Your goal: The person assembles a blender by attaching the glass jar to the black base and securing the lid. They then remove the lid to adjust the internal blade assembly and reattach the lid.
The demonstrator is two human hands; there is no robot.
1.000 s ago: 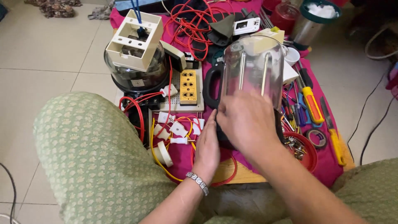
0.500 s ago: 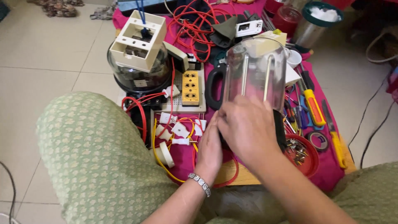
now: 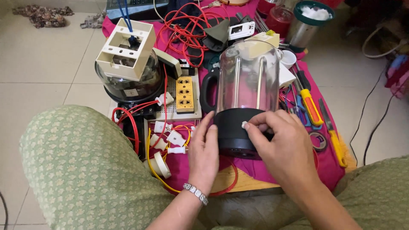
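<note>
Blender jar (image 3: 248, 85), clear plastic with a black base and a black handle on its left side, stands upright on the pink cloth (image 3: 328, 164), long axis vertical, open mouth pointing up. Left hand (image 3: 204, 155) lies flat against the base's left side, fingers straight, gripping nothing. Right hand (image 3: 283, 147) curls over the base's front, thumb and forefinger pinched on a small white scrap (image 3: 245, 125) at the base's upper edge. Left of the jar lies a yellow socket strip (image 3: 185, 94); right of it, a yellow-handled screwdriver (image 3: 309, 104).
</note>
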